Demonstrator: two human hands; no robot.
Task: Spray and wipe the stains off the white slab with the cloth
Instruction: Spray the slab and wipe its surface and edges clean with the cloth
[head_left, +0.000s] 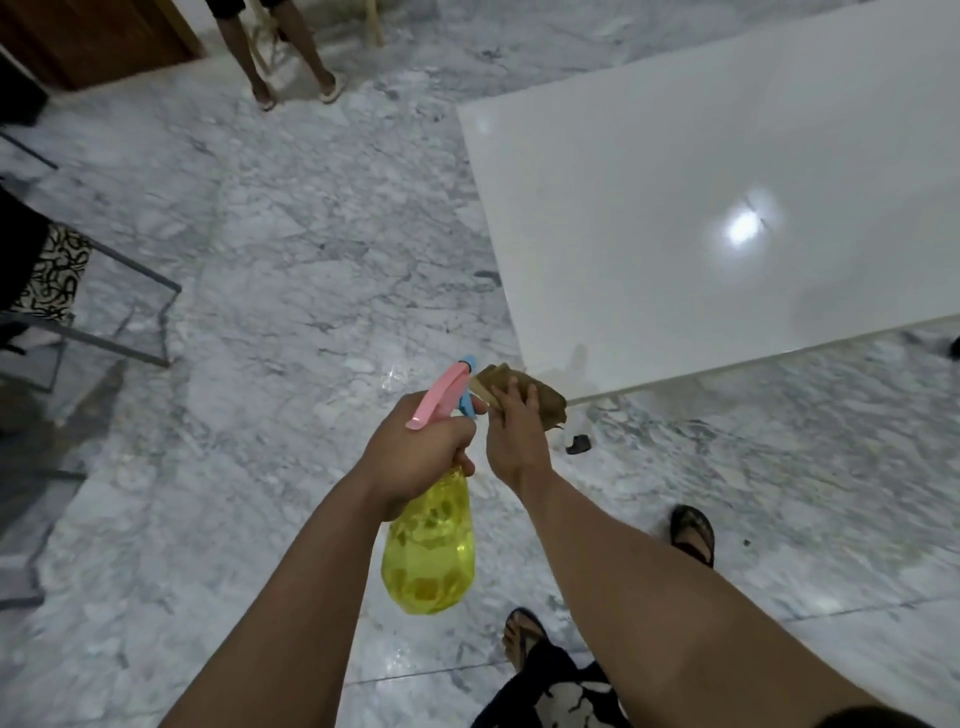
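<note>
The left grip (415, 457) is wrapped tight round the neck of the yellow spray bottle (428, 545), forefinger near the blue trigger under the pink head; the right grip (514, 436) pinches a folded brown cloth (535, 397), fingers laid over its top. The white slab (701, 218) lies on the marble floor (311, 260), beyond and to the right of both grips, its near corner just past the cloth, with faint wet-looking marks there. The step in hand looks like spraying: best to bring the nozzle over that corner, aim down at the marks, keep the cloth clear of the spray, then wipe. A small dark object (578, 444) sits just right of the cloth hand.
</note>
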